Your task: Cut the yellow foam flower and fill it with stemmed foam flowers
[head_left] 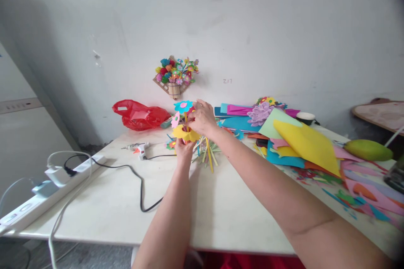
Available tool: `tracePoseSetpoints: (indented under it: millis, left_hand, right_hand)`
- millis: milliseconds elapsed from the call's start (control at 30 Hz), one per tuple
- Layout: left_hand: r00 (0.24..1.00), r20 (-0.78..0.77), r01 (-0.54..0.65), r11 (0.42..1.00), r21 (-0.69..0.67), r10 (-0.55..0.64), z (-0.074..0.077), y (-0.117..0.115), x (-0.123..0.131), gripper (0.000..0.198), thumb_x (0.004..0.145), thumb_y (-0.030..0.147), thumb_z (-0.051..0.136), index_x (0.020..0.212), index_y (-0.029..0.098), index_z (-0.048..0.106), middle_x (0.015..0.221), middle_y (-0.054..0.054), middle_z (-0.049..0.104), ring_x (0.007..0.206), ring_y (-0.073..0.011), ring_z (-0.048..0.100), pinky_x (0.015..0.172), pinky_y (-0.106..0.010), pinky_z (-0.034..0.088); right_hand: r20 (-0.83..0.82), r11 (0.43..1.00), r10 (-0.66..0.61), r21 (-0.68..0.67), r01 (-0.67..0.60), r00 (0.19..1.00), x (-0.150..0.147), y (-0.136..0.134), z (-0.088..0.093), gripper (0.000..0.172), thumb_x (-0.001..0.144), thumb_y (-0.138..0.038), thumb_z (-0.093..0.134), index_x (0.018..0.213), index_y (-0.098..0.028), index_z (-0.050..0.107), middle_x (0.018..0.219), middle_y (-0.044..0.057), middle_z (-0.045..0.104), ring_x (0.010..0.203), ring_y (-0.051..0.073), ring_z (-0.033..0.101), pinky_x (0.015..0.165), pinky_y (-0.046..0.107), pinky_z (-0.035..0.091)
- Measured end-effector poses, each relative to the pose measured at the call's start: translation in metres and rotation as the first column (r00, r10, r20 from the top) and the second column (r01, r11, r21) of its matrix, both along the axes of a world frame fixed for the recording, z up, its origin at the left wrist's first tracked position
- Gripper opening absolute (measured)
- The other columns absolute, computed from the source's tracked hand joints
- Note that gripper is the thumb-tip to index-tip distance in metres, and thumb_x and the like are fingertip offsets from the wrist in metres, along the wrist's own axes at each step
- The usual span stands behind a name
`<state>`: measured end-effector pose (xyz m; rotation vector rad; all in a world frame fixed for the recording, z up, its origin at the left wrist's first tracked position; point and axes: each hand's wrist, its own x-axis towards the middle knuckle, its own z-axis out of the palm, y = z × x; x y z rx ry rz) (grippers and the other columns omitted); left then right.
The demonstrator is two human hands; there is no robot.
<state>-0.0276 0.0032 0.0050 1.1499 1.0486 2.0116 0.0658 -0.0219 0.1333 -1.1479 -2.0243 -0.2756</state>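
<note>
My left hand [184, 148] is closed round the lower part of a small holder with a yellow scalloped rim [188, 135], raised above the table. Out of it stand craft flowers, among them a blue flower with a pink centre [183, 106] and a pink flower [175, 120]. My right hand [203, 116] is at the right side of these flowers, fingers bent in a pinch among them; a red piece shows by its fingertips. What exactly those fingers grip is hidden. Behind and below my hands lie thin yellow and green strips [209, 155].
A white glue gun [142, 150] lies left, its black cord [141, 193] running to a power strip [78, 170]. Behind are a red plastic bag [139, 115] and a wall-hung flower basket [174, 88]. Coloured foam sheets [303, 141], scraps and a green mango-like fruit [368, 150] cover the right.
</note>
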Motion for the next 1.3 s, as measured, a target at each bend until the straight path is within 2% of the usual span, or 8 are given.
tracePoseSetpoints:
  millis: [533, 867, 1000, 1300]
  left_hand:
    - [0.998, 0.065, 0.025, 0.999, 0.025, -0.027, -0.001, 0.002, 0.000, 0.037, 0.046, 0.025, 0.074, 0.076, 0.019, 0.054, 0.073, -0.001, 0.064, 0.073, -0.0178, 0.063, 0.061, -0.027, 0.048]
    - [1.000, 0.004, -0.029, 0.999, -0.025, 0.029, -0.008, 0.010, -0.004, 0.039, 0.047, 0.035, 0.074, 0.075, 0.017, 0.053, 0.059, 0.006, 0.054, 0.048, -0.0089, 0.048, 0.049, -0.023, 0.042]
    - [1.000, -0.002, -0.029, 0.999, -0.033, 0.029, -0.007, 0.008, -0.004, 0.038, 0.049, 0.034, 0.074, 0.075, 0.017, 0.053, 0.057, 0.007, 0.053, 0.046, -0.0086, 0.047, 0.047, -0.023, 0.041]
    - [1.000, 0.018, -0.022, 0.999, -0.033, 0.023, -0.004, 0.006, -0.003, 0.039, 0.048, 0.033, 0.075, 0.075, 0.017, 0.053, 0.059, 0.006, 0.053, 0.047, -0.0087, 0.048, 0.049, -0.023, 0.042]
  right_hand:
    - [0.007, 0.999, 0.022, 0.041, -0.022, 1.000, 0.001, 0.001, -0.008, 0.010, 0.071, -0.027, 0.065, 0.073, -0.023, 0.074, 0.133, 0.006, 0.053, 0.131, 0.029, 0.033, 0.108, 0.045, 0.022]
    - [-0.037, 0.991, 0.071, 0.118, -0.067, 0.997, -0.001, 0.007, -0.011, 0.012, 0.075, -0.027, 0.064, 0.072, -0.020, 0.074, 0.127, 0.007, 0.055, 0.126, 0.028, 0.037, 0.106, 0.041, 0.028]
    - [-0.051, 0.986, 0.085, 0.148, -0.076, 0.995, -0.001, 0.007, -0.010, 0.013, 0.075, -0.024, 0.063, 0.068, -0.019, 0.073, 0.123, 0.008, 0.057, 0.122, 0.026, 0.041, 0.104, 0.040, 0.030]
    - [-0.031, 0.993, 0.073, 0.093, -0.070, 0.997, -0.001, 0.008, -0.012, 0.013, 0.076, -0.026, 0.064, 0.071, -0.019, 0.073, 0.124, 0.009, 0.056, 0.122, 0.028, 0.039, 0.104, 0.041, 0.030]
